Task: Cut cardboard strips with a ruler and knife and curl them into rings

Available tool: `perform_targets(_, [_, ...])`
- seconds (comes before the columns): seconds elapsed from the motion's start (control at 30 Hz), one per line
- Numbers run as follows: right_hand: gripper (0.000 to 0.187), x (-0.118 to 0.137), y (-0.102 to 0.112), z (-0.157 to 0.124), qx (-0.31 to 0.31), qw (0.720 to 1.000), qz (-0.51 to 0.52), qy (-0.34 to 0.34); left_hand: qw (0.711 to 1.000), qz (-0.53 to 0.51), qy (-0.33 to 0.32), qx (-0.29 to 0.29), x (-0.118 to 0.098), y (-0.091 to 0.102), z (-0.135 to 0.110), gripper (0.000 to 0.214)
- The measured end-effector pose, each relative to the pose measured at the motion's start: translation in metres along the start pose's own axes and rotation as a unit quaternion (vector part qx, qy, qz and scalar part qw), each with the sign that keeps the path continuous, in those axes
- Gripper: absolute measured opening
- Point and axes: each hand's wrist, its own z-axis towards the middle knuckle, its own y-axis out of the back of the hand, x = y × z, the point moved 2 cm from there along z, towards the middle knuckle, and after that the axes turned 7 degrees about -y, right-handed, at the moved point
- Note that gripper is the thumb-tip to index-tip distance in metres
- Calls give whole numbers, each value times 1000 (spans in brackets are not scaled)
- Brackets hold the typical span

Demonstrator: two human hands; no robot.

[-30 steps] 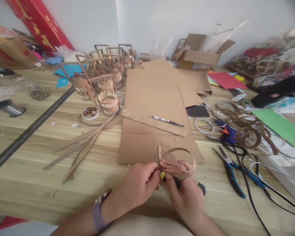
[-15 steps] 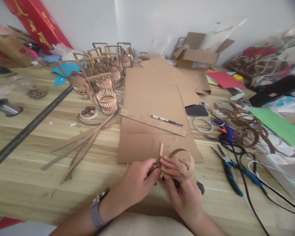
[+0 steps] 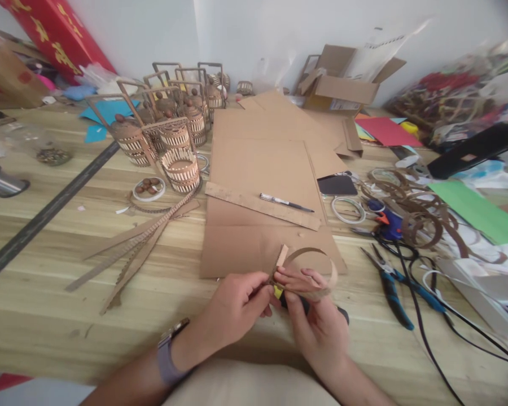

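- Cluttered wooden worktop (image 3: 59, 316) against a white wall, craft debris all over
- Left hand (image 3: 232, 307) closed, pinching the overlapping ends of a cardboard strip loop (image 3: 317, 259) between thumb and fingers
- Right hand (image 3: 317, 327) closed around the same joint from the other side, fingers threaded through the loop; also gripping a dark tool with a yellow tip (image 3: 292, 299), handle end poking out past the palm
- Loop held just above the near edge of a flat cardboard sheet (image 3: 258, 169), short free tab sticking up at the joint
- Progress, judged from the frame: strip already cut and curled into a ring, ends brought together; joint looks not yet fixed, only held by fingers, tab untrimmed
- Finished pieces for comparison: cluster of slatted cardboard lanterns (image 3: 169, 129) at far left of the sheet, so this ring looks like one early part of another one
- Loose serrated and plain cardboard strips (image 3: 139, 242) left of the sheet, unused
- Wooden ruler (image 3: 262, 206) and pen (image 3: 285, 202) lying on the sheet, untouched
- Blue-handled pliers (image 3: 389, 279) and black cables to the right, well apart from the hands
- Pile of curled brown offcuts (image 3: 423, 214) further right, green paper (image 3: 478, 211) beyond
- Open cardboard box (image 3: 342, 84) at the back wall
- Wristwatch (image 3: 167, 355) on the left wrist
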Motion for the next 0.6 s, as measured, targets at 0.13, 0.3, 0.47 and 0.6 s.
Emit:
perform_targets(0.13, [10, 0, -2, 1, -9, 1000, 20, 1, 1000, 24, -4, -8, 2, 0, -1, 26])
perform_targets(0.3, [17, 2, -3, 1, 0, 999, 36, 2, 999, 30, -39, -9, -2, 0, -3, 28])
perform_targets(0.47, [19, 1, -1, -1, -3, 997, 74, -10, 997, 34, -64, 13, -4, 0, -5, 28])
perform_targets(0.6, [19, 0, 0, 1, -3, 997, 81, -2, 994, 63, -84, 10, -4, 0, -4, 29])
